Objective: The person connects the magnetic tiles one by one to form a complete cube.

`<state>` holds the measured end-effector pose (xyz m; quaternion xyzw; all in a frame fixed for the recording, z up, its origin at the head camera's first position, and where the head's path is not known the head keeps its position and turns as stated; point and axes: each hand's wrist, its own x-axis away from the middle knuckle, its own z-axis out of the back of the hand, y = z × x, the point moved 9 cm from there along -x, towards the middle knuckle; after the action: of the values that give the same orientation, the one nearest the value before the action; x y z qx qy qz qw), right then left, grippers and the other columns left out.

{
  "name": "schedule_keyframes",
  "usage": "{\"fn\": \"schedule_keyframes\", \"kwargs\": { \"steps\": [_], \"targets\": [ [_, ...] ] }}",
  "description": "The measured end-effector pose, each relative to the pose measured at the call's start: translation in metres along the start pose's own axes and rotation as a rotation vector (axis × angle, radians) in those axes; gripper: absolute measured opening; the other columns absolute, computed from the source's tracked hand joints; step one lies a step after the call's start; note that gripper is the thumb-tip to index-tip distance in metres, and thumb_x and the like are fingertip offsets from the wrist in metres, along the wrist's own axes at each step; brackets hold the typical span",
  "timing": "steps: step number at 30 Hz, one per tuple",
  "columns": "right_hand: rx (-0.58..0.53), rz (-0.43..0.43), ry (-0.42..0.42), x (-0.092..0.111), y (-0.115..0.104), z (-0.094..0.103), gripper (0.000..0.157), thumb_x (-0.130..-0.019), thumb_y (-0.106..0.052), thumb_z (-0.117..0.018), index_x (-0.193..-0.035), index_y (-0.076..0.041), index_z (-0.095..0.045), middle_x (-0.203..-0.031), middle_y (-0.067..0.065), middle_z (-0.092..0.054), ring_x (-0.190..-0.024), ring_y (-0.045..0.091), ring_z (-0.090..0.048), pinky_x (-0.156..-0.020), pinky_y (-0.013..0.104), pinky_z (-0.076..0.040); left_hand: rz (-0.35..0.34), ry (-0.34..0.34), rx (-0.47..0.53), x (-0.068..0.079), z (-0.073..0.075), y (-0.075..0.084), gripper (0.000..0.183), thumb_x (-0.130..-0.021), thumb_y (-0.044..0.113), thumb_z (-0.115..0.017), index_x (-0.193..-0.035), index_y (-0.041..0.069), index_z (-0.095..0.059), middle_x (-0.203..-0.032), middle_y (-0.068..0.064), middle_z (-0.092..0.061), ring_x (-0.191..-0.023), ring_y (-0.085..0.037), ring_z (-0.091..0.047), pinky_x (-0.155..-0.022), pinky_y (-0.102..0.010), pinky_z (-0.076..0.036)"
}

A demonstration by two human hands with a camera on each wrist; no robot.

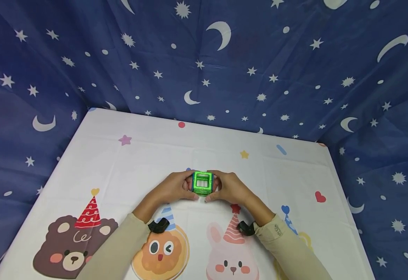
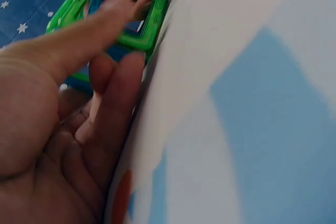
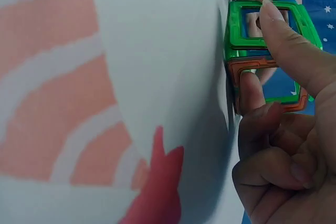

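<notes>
A small open-framed cube of magnetic tiles (image 1: 203, 191) rests on the tablecloth between the two hands. Its top and near faces are green, with a blue edge on the left. My left hand (image 1: 172, 187) grips the cube from the left side, thumb toward the near face. From the opposite side my right hand (image 1: 233, 188) holds it, its thumb over a green tile (image 3: 252, 42) in the right wrist view. That view also shows an orange tile (image 3: 247, 64) on the right side. In the left wrist view, the thumb crosses the green frame (image 2: 154, 22). Fingers hide parts of the sides.
A white tablecloth (image 1: 148, 155) printed with party animals and shapes covers the table. Dark blue star-and-moon curtains (image 1: 225, 89) rise behind it and along both sides. Black wrist devices sit near the left cuff (image 1: 159, 225) and the right cuff (image 1: 246, 228).
</notes>
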<state>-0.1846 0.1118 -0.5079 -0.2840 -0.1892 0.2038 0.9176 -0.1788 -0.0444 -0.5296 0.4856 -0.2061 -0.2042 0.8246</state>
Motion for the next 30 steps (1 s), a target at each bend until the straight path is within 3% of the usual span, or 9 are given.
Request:
{"fn": "schedule_keyframes", "kwargs": {
  "steps": [3, 8, 19, 25, 30],
  "targets": [
    [-0.005, 0.012, -0.012, 0.0003, -0.0001, -0.0017, 0.089, -0.072, -0.043, -0.093, -0.145, -0.009, -0.054, -0.083, -0.001, -0.063, -0.070, 0.010, -0.050, -0.062, 0.024, -0.043, 0.020, -0.043, 0.078, 0.0022, -0.0012, -0.0032, 0.088, -0.082, 0.036, -0.087, -0.156, 0.016, -0.042, -0.076, 0.002, -0.065, -0.064, -0.012, -0.064, -0.070, -0.024, -0.053],
    [0.006, 0.017, -0.022, 0.0000, -0.0006, -0.0032, 0.083, -0.074, -0.043, -0.092, -0.141, -0.008, -0.057, -0.077, -0.001, -0.058, -0.067, 0.009, -0.047, -0.058, 0.023, -0.038, 0.007, -0.068, 0.130, 0.0027, -0.0013, -0.0032, 0.095, -0.082, 0.036, -0.086, -0.160, 0.016, -0.035, -0.073, -0.001, -0.067, -0.060, -0.017, -0.066, -0.071, -0.026, -0.056],
    [-0.008, 0.035, -0.026, -0.0005, -0.0006, -0.0044, 0.079, -0.074, -0.042, -0.091, -0.138, -0.009, -0.059, -0.075, -0.004, -0.055, -0.064, 0.008, -0.046, -0.056, 0.022, -0.037, 0.026, -0.027, 0.148, 0.0003, -0.0004, -0.0069, 0.095, -0.077, 0.032, -0.090, -0.156, 0.013, -0.041, -0.078, -0.003, -0.066, -0.059, -0.016, -0.065, -0.060, -0.030, -0.056],
    [-0.018, 0.041, -0.016, 0.0012, -0.0002, -0.0035, 0.079, -0.074, -0.042, -0.092, -0.138, -0.010, -0.059, -0.076, -0.004, -0.056, -0.065, 0.009, -0.047, -0.057, 0.023, -0.039, 0.023, -0.011, 0.127, -0.0012, -0.0003, -0.0065, 0.083, -0.076, 0.033, -0.091, -0.145, 0.005, -0.053, -0.077, -0.001, -0.066, -0.059, -0.016, -0.066, -0.059, -0.030, -0.057],
    [-0.022, 0.035, -0.017, 0.0001, 0.0006, -0.0029, 0.079, -0.074, -0.043, -0.092, -0.139, -0.011, -0.059, -0.077, -0.003, -0.057, -0.066, 0.009, -0.048, -0.057, 0.023, -0.039, 0.019, -0.009, 0.121, -0.0022, 0.0004, -0.0063, 0.078, -0.076, 0.033, -0.091, -0.141, 0.008, -0.056, -0.079, -0.001, -0.066, -0.061, -0.017, -0.067, -0.060, -0.029, -0.057]
  ]
}}
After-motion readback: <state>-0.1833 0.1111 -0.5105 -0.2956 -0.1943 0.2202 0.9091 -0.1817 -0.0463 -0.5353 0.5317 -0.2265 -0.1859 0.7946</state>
